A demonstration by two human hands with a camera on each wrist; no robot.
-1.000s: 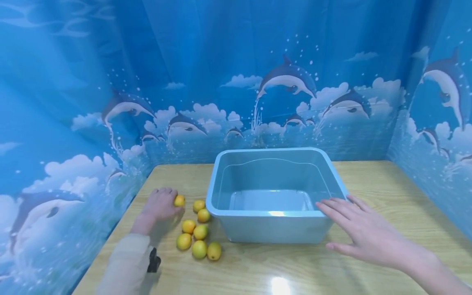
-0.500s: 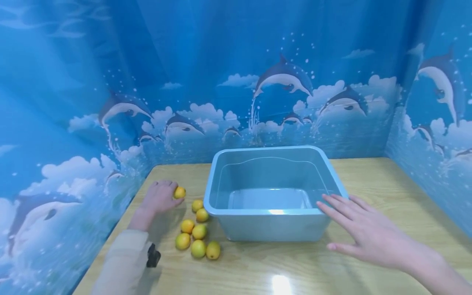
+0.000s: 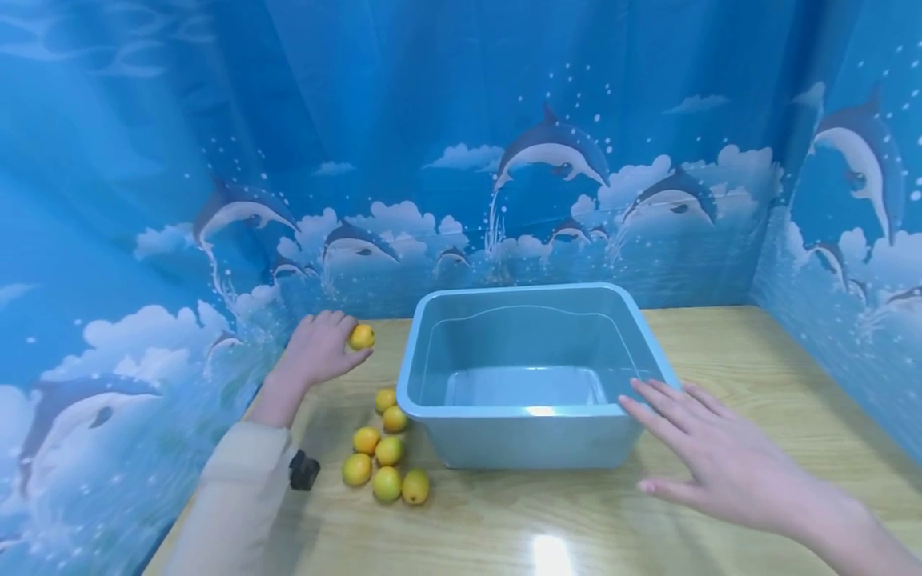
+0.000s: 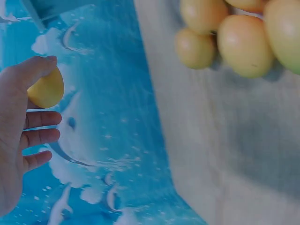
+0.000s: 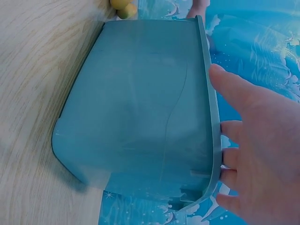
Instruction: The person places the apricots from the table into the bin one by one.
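Between thumb and forefinger, my left hand [image 3: 317, 352] pinches a small yellow-orange citrus fruit [image 3: 362, 337], raised above the back left of the table. In the left wrist view the same fruit [image 4: 48, 89] shows between the thumb and index finger, the other fingers apart from it. A light-blue plastic tub [image 3: 533, 436] stands right of centre, its inside holding nothing. My right hand [image 3: 727, 460] is spread with straight fingers at the tub's near right corner. Whether its fingertips touch the rim [image 5: 213, 117] I cannot tell.
Several yellow-green citrus fruits [image 3: 389, 451] lie loose on the wooden table [image 3: 490, 528], left of the tub. A blue dolphin-print curtain [image 3: 403, 120] rises behind the table and along both sides.
The left hand has lifted the pinched citrus fruit off the table and carried it away from me and slightly right. My right hand and the tub have hardly moved.
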